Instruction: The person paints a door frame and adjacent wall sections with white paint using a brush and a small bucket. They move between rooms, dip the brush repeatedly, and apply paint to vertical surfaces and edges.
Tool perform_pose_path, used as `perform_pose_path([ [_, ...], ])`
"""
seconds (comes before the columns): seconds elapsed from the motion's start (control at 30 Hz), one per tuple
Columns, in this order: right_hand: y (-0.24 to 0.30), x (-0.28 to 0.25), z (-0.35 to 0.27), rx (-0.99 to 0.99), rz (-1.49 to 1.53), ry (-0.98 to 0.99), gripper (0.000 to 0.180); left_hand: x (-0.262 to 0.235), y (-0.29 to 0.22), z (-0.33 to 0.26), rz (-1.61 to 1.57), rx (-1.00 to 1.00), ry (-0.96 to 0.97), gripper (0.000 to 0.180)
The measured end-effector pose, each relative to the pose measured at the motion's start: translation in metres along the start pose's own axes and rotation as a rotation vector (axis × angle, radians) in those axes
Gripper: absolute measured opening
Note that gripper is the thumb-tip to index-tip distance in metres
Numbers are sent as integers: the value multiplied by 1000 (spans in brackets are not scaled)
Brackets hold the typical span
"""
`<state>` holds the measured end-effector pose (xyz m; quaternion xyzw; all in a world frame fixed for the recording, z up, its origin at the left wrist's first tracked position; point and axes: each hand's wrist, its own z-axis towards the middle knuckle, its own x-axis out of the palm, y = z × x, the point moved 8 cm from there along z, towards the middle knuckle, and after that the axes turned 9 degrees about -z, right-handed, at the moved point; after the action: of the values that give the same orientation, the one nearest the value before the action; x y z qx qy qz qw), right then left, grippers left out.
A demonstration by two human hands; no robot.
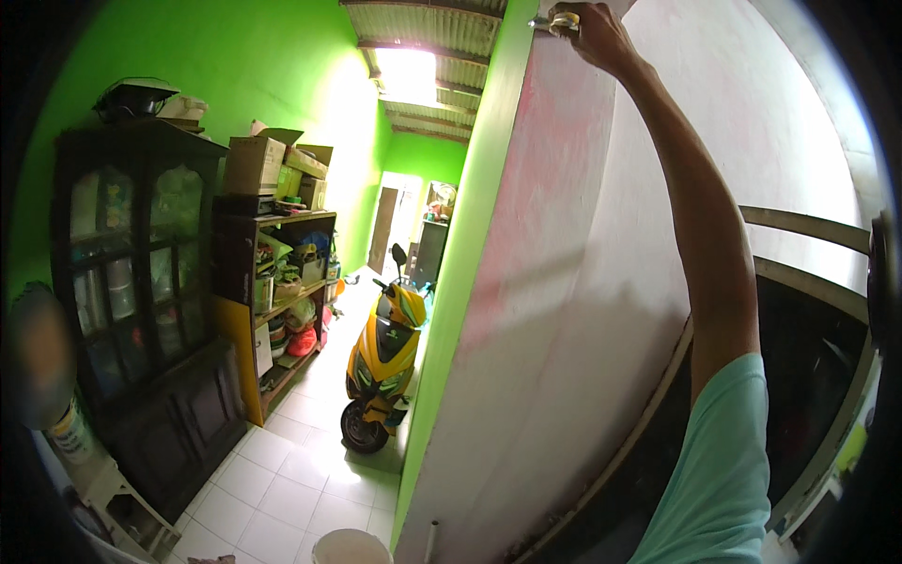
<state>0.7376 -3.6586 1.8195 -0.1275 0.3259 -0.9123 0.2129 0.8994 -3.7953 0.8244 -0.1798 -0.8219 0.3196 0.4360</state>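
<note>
My right hand (597,36) is raised high against the wall corner at the top of the view. Its fingers are closed round a small tool with a yellowish body and a silver end (564,22); its exact kind is too small to make out. The silver end points left, at the edge where the bright green wall face (512,103) meets the pale wall (554,179). Faded pink patches show through the whitish surface below my hand. My bare right arm rises from a light turquoise sleeve. Nowhere in view is my left hand.
A yellow scooter (383,329) stands in the passage on white tiles. Left are a dark glass-door cabinet (141,282) and a loaded shelf (282,226) topped with cartons. A white bucket (349,547) sits at the bottom. Dark framed panels (808,338) are at right.
</note>
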Motion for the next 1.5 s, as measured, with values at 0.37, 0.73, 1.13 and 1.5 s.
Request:
perform_pose_path([
  [0.37,139,-35,-135,-196,244,261,11,0,-10,-20,0,-20,-50,52],
  [0.73,-15,9,17,331,-153,345,14,-31,37,7,-149,117,45,48],
  [1.13,141,-15,-138,-283,72,79,23,-21,33,-1,-109,9,10,46],
  [1.5,116,-19,-171,-74,608,448,16,-24,30,-24,-81,-95,-93,47],
])
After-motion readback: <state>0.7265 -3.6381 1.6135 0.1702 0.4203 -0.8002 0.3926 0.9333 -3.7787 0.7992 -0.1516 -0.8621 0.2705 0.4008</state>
